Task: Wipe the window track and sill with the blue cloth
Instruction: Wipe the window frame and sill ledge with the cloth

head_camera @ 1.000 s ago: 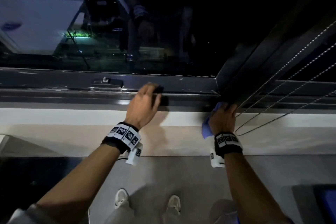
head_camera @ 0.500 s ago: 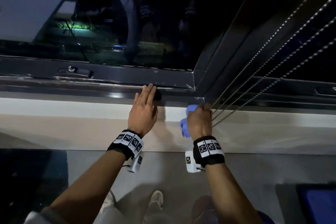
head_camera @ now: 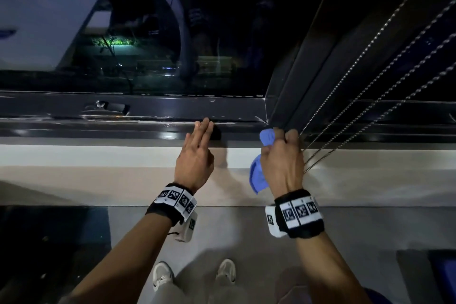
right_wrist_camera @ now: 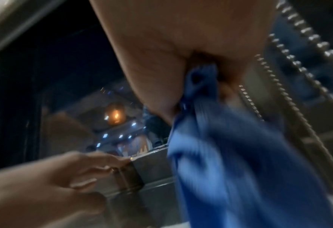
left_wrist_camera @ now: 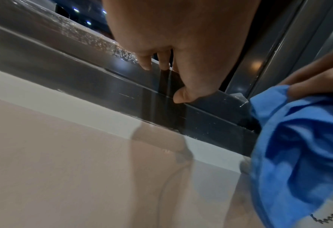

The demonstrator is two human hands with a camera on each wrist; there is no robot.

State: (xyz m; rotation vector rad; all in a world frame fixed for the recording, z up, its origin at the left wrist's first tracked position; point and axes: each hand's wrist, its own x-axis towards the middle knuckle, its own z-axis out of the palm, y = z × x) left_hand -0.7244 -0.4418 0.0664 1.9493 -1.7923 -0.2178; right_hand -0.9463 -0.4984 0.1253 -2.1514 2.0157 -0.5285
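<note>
My right hand grips the blue cloth and presses it against the dark window track at the corner where the upright frame meets it. The cloth hangs bunched below the fist, over the white sill; the right wrist view shows the cloth blurred, trailing from my curled fingers. My left hand rests on the track to the left, fingers straight, fingertips on the dark rail. The sill's pale front face runs below.
Several bead chains hang slanted just right of my right hand. A window latch sits on the frame at left. The dark glass reflects the room. My shoes stand on the grey floor below.
My right hand with the cloth has slid left along the track toward the frame corner, closer to the left hand. My left hand's fingers have straightened on the rail.
</note>
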